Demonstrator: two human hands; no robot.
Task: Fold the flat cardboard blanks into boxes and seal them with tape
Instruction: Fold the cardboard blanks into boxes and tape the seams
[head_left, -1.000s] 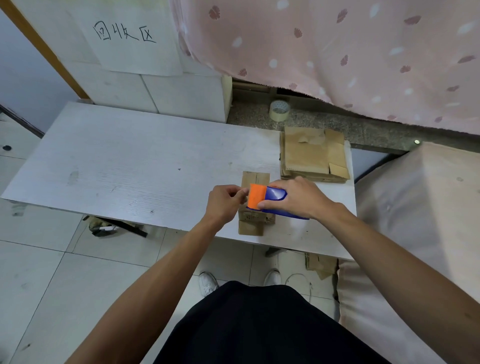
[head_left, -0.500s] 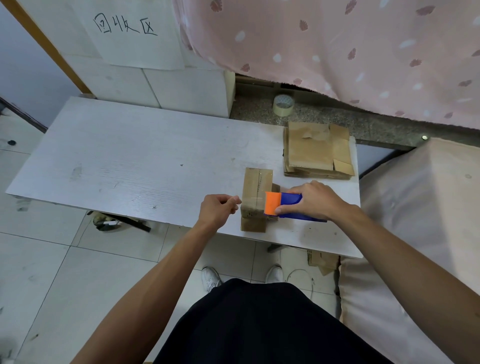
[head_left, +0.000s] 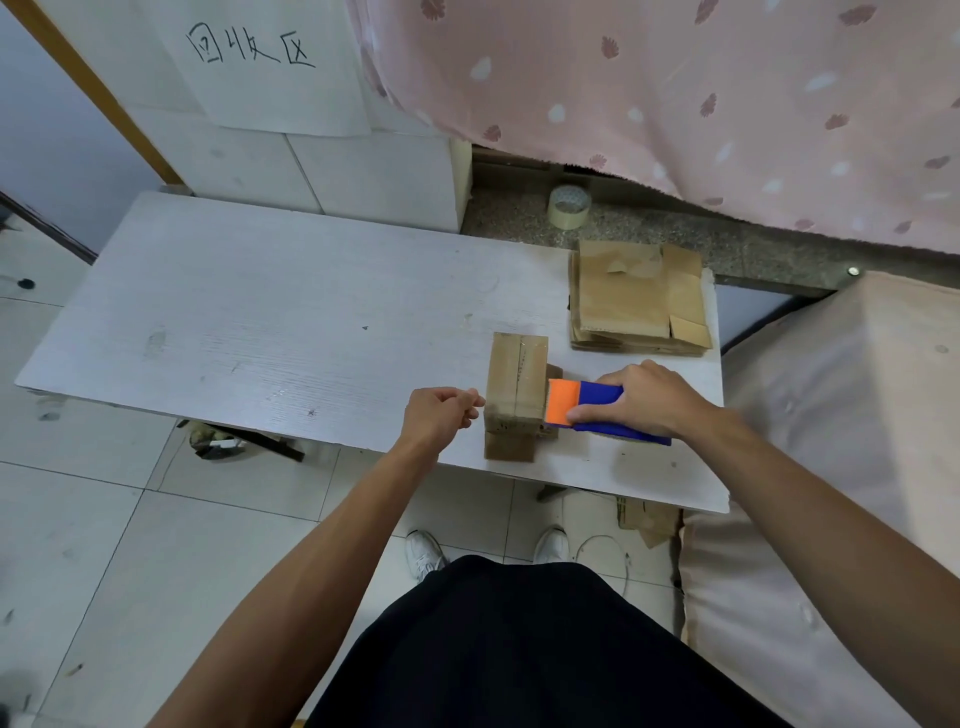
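Far left, on the wall: paper sign (head_left: 270, 67) with handwritten characters. Below it, white table (head_left: 260, 322), long, wood-grained, with a few small marks.

Near the front edge, toward the right half: left hand (head_left: 439, 415), fingers curled in, thumb against forefinger, knuckles just beside the left face of the box. Whether a thin tape end sits between the fingers, cannot tell.

Next: small cardboard box (head_left: 517, 384), folded up, standing on the table close to the front edge. Shiny clear tape along the seam on top. One flap at the near end lying flat on the table.

Against the right face of the box: tape dispenser (head_left: 576, 402), orange end touching the cardboard, blue body pointing right. Gripped from above by the right hand (head_left: 644, 397), fingers wrapped over the blue part, forefinger on the orange part.

Behind, at the far right corner of the table: stack of flat blanks (head_left: 628, 296), well apart from the box.

On the stone ledge (head_left: 519, 223) behind the table: tape roll (head_left: 569, 207), upright. Above it, pink curtain (head_left: 675, 104) with a leaf pattern.
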